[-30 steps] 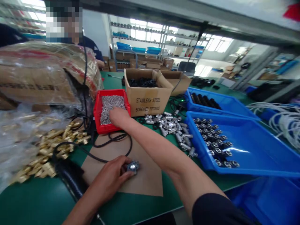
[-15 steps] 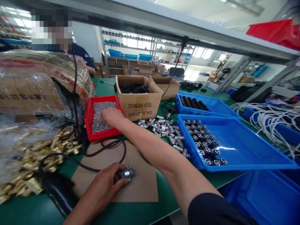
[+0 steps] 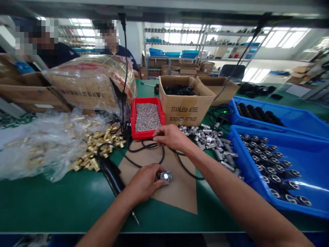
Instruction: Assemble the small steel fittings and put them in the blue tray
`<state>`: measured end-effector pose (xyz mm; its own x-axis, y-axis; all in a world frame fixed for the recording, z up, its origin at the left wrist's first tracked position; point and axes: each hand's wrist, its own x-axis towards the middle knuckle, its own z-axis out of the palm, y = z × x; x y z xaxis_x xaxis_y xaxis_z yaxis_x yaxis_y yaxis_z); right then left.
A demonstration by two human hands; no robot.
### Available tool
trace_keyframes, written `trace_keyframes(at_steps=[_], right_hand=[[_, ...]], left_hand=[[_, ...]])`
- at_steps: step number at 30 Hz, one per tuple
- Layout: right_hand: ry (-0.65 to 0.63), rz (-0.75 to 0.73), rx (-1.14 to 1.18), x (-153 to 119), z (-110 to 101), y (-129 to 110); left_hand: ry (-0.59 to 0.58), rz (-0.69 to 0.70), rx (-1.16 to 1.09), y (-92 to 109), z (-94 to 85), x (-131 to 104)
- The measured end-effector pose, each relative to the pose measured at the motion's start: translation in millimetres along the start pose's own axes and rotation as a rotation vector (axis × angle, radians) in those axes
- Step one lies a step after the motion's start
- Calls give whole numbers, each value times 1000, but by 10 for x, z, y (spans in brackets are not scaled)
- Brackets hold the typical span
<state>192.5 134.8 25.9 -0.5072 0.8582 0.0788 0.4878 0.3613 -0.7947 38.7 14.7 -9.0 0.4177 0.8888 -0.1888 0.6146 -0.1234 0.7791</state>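
Between the thumb and fingers of my left hand (image 3: 147,181) is a small metal part (image 3: 166,176), held over a brown cardboard sheet (image 3: 180,197). My right hand (image 3: 168,136) is just at the front right corner of a red bin (image 3: 133,118) of tiny silvery pieces (image 3: 147,116). Its fingers are pinched together, and whatever they hold is too small to make out. A black electric screwdriver (image 3: 111,175) lies left of the sheet, its tip toward the table's front edge.
Brass fittings (image 3: 92,156) and plastic bags lie left. Silvery cylinders (image 3: 208,137) spread before a cardboard box (image 3: 185,111). Blue trays (image 3: 303,147) with black fittings stand right. Black cables (image 3: 185,168) cross the sheet. Two people (image 3: 128,56) are beyond the table.
My right hand has come out of the red bin toward me, fingers pinched. My left hand still holds the metal part. The camera view has turned left.
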Motion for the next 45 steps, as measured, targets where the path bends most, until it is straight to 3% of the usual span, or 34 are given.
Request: trace_keyframes(at_steps=[2, 5, 9, 13, 18, 23, 30, 35, 38, 43, 45], right_hand=[[-62, 100, 165, -329, 73, 102], [-57, 159, 197, -714, 188, 225], [20, 151, 159, -956, 296, 310], [12, 157, 209, -999, 316, 305], [-113, 142, 265, -1014, 306, 249], [-168, 296, 376, -1016, 346, 272], [-128, 452, 540, -965, 489, 285], [-236, 414, 558, -947, 432, 274], [-256, 317, 372, -773, 297, 262], [118, -64, -381, -32, 193, 96], [151, -110, -632, 335, 206, 8]], left_hand=[[-1, -1, 5, 2, -13, -8], [0, -11, 8, -11, -15, -12], [7, -8, 7, -39, -2, -10], [21, 7, -3, -63, 8, -3], [22, 21, 24, -70, 4, 2], [14, 1, 40, -65, -10, -3], [22, 6, 51, -81, -15, -14], [33, 35, 60, -99, -17, -17], [31, 36, 62, -108, -12, -16], [36, -3, 79, -85, -15, -21], [31, -7, 81, -64, -25, -20]])
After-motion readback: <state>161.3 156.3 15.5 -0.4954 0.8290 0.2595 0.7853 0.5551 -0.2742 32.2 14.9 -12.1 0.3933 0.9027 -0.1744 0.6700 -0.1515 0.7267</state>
